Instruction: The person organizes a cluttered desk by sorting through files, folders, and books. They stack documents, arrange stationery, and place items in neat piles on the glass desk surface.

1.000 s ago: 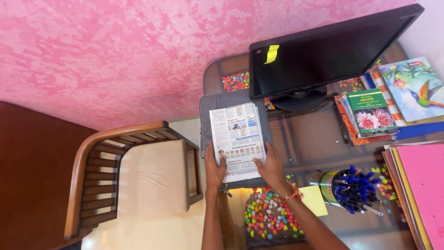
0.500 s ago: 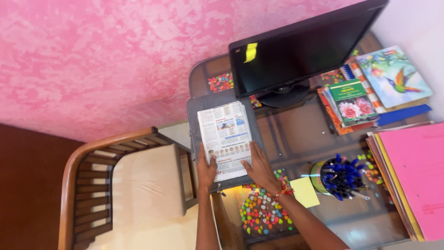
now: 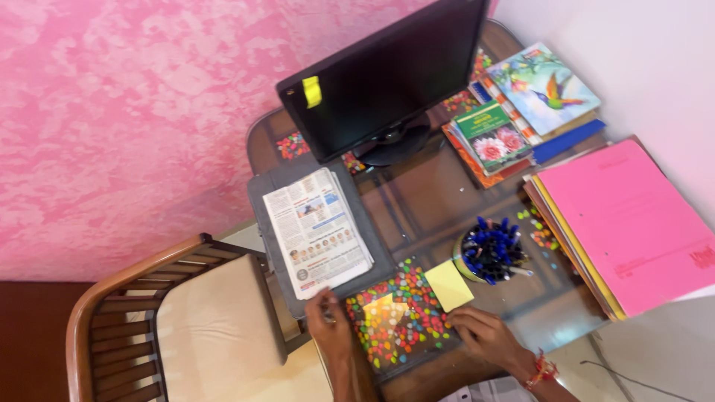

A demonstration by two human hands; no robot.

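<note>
Folded grey-and-white newspaper (image 3: pixel 319 231) is seen flat on a grey laptop sleeve (image 3: pixel 369 231). Left hand (image 3: pixel 331 327) touches its near edge, fingers loosely curled; right hand (image 3: pixel 484 335) rests open on glass. Judged light, floppy, slippery; best pinched at the fold.

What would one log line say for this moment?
left hand: touching folded newspaper on grey flat case | right hand: empty, on glass desk near yellow sticky pad

We see a dark monitor (image 3: pixel 387 82) at upper centre, a cup of blue pens (image 3: pixel 489 251) right of centre, pink folders (image 3: pixel 625 223) at right, and a wooden chair (image 3: pixel 179 327) lower left.
</note>
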